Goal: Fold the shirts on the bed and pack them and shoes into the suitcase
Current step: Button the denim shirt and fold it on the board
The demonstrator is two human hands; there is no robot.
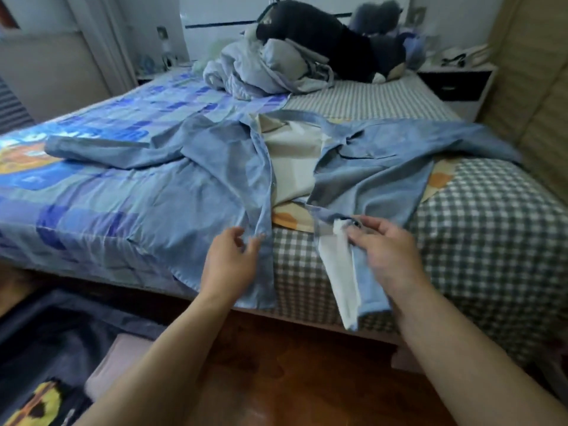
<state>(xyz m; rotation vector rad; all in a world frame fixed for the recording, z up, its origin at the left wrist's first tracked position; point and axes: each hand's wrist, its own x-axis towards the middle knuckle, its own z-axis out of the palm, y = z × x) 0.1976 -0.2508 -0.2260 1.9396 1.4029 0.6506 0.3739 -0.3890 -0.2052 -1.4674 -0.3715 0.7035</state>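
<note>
Here, seen from a head camera looking down, a light blue button-up shirt (353, 161) lies spread open, front side up, across a bed (491, 226). Its two front panels fall apart to show a pale cream lining or second garment (292, 155) between them. One sleeve stretches out to the left over a blue patterned bedspread (92, 195); the other reaches right, toward the bed's far edge. The lower hem of the shirt hangs over the near side of the bed.

The left hand (229, 262) hovers at the hem of the left front panel, fingers loosely curled with thumb and fingertips close to the button edge; whether its grip is actually on the cloth cannot be told. The right hand (387, 250) pinches the bottom corner of the right front panel, where the fabric is turned over to show its white underside (341, 272); this grip is narrow, closed on the shirt.

At the head of the bed sits a heap of crumpled pale bedding (270, 69), with a dark plush toy (322, 41) lying on top of it. The right part of the mattress shows a grey and white checked sheet. At the lower left, on the floor (307, 364), part of a dark open suitcase (46, 348) is visible.
</note>
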